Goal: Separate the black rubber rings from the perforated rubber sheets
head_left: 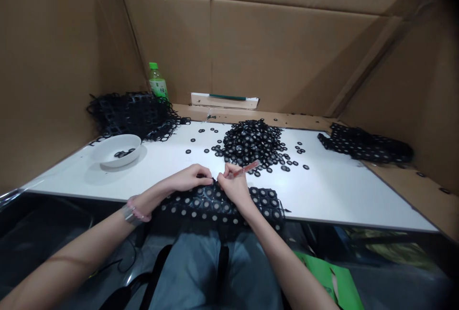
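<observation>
A black sheet [195, 203] with rows of round, pale-centred pieces lies over the table's front edge and hangs toward my lap. My left hand [190, 177] pinches its upper edge between thumb and fingers. Close beside it, my right hand [234, 187] is closed around a slim tool with a clear reddish handle [247, 168], which slants up to the right. The tool's tip is hidden by my fingers, which meet the sheet's upper edge. Just beyond my hands rises a heap of small black rings [253, 140] with pale centres, several scattered around it.
On the left stand a white bowl [102, 150] with a few dark rings, a tangle of black cut-out netting [131, 114] and a green-capped bottle [158, 83]. Another dotted black sheet [366, 143] lies at right. Cardboard walls [272, 52] enclose the white table [330, 186].
</observation>
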Demonstrator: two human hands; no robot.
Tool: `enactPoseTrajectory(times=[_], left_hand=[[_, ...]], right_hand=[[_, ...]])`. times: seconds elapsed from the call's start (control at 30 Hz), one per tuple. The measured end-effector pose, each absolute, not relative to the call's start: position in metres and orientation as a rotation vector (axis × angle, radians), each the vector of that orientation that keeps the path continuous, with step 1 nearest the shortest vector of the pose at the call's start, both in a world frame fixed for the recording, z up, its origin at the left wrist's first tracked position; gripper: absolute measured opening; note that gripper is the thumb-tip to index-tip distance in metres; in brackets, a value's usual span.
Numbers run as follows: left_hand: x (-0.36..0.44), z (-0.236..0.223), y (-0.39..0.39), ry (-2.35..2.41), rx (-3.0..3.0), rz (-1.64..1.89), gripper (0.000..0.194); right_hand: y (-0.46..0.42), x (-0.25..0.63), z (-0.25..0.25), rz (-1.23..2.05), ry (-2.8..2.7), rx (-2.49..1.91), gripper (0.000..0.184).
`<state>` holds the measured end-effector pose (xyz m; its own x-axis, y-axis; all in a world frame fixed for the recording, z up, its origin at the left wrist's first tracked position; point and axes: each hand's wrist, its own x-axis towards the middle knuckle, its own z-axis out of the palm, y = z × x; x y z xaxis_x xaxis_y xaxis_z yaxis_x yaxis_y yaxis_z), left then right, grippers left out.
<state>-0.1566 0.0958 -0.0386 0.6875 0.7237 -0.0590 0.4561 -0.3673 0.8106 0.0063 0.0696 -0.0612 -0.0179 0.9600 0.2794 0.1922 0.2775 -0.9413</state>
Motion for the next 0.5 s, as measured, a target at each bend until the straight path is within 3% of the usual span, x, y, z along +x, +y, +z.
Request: enactPoseTrajectory(times=[0.17, 0.5], left_hand=[[-0.158, -0.040, 0.093, 0.873, 1.927, 0.490, 0.025], [-0.143, -0.036, 0.097, 1.038, 2.137, 0.268, 0.032]], right_hand=[[0.068, 0.003, -0.059, 0.899, -1.476, -1.131, 0.024], [0.068, 0.024, -0.056, 0.955, -1.320, -1.161, 0.021]])
